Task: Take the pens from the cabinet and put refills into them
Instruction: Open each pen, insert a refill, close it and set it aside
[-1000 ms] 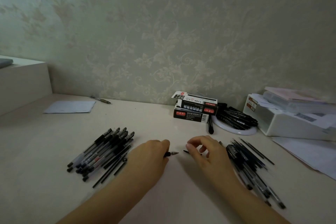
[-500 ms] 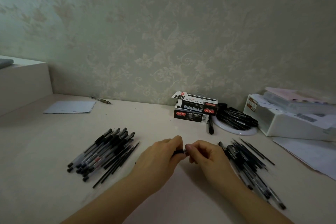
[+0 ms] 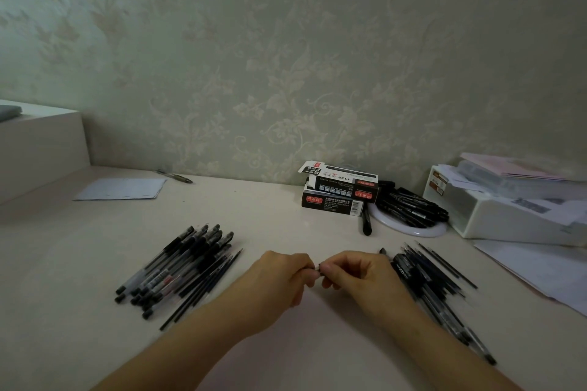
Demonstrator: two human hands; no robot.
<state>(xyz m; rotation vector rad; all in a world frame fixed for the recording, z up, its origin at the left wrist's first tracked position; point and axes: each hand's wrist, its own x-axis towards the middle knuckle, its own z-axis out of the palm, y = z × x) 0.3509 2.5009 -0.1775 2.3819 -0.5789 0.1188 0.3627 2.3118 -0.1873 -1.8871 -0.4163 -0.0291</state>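
1. Both hands meet over the middle of the bench (image 3: 286, 222), knuckles up, fingertips almost touching each other.
2. The left hand (image 3: 279, 279) has its fingers curled in, pinching one end of a small pen part (image 3: 317, 267); only a pale sliver with a dark tip peeks out between the two hands.
3. The right hand (image 3: 355, 273) is curled too, thumb and forefinger clamped on the other end of that same piece. Whether it is a refill or a pen barrel, I cannot tell; the fingers hide nearly all of it.
4. So the piece sits right in the gap between the two pinches, held just above the bench surface.
5. Off to the left lies a heap of pens (image 3: 178, 267), capped ends toward the person, with thin dark refills along its right edge, apart from the left hand.
6. On the right, another pile of pens and refills (image 3: 435, 279) fans out, just beside the right wrist.
7. Farther back, two stacked pen boxes (image 3: 340, 189) stand near the wall, the top one with its flap open.
8. Next to them a round white dish (image 3: 409, 230) carries more black pens, and one black pen (image 3: 367, 222) lies beside its rim.
9. A white box (image 3: 508, 216) with papers on top sits at far right; a sheet of paper (image 3: 122, 189) lies at far left.
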